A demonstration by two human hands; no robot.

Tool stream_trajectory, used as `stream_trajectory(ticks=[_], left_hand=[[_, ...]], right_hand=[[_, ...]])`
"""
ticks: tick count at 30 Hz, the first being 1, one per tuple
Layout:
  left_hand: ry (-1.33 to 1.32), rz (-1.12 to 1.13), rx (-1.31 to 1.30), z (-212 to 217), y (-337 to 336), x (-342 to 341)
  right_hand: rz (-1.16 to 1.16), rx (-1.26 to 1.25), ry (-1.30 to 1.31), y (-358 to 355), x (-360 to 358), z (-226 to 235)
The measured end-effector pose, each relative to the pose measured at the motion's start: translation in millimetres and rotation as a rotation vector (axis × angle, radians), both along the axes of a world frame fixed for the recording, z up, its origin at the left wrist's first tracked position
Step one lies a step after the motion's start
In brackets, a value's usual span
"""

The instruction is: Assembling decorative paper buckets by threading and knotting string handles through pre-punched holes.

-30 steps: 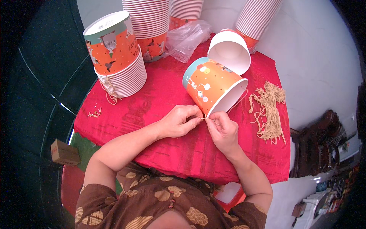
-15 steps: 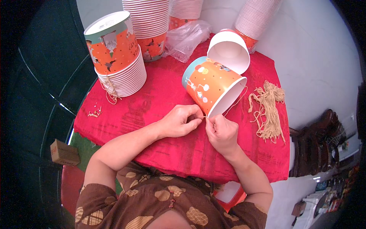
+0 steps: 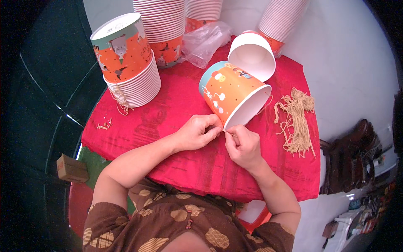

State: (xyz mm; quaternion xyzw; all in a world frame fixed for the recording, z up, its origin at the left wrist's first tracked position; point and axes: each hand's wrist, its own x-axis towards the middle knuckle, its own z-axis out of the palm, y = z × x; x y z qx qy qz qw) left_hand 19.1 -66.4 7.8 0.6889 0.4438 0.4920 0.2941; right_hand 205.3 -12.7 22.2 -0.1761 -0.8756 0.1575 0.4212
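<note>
An orange and teal paper bucket (image 3: pixel 226 90) lies on its side, its white mouth facing right and toward me. At the near edge of its rim, my left hand (image 3: pixel 201 133) pinches a thin tan string. My right hand (image 3: pixel 244 147), closed with thumb and forefinger together, grips the string from the other side. Only a tiny bit of string shows between my fingertips. The string's other part (image 3: pixel 267 103) hangs in a loose loop from the far side of the rim.
A bundle of tan strings (image 3: pixel 297 122) lies at the right. Behind the bucket, another paper bucket (image 3: pixel 254 56) shows its white inside. Stacked buckets (image 3: pixel 130 59) with strings stand at left, a tall stack (image 3: pixel 159 25) behind. A clear plastic bag (image 3: pixel 205 44) lies on the red tablecloth (image 3: pixel 176 90).
The bucket has shifted and turned slightly to the left. My right hand has moved a little left, closer to my left hand; my left hand stays nearly in place.
</note>
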Motion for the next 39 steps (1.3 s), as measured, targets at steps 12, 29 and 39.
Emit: stream_trajectory(ticks=[12, 29, 39], left_hand=[[0.057, -0.005, -0.043, 1, -2, -1], [-0.363, 0.471, -0.05, 8, 9, -29], [-0.383, 0.263, -0.161, 14, 17, -34]], right_hand=[[0.021, 0.008, -0.05, 4, 1, 2], [-0.033, -0.021, -0.027, 6, 4, -1], [-0.02, 0.0, 0.001, 5, 2, -1]])
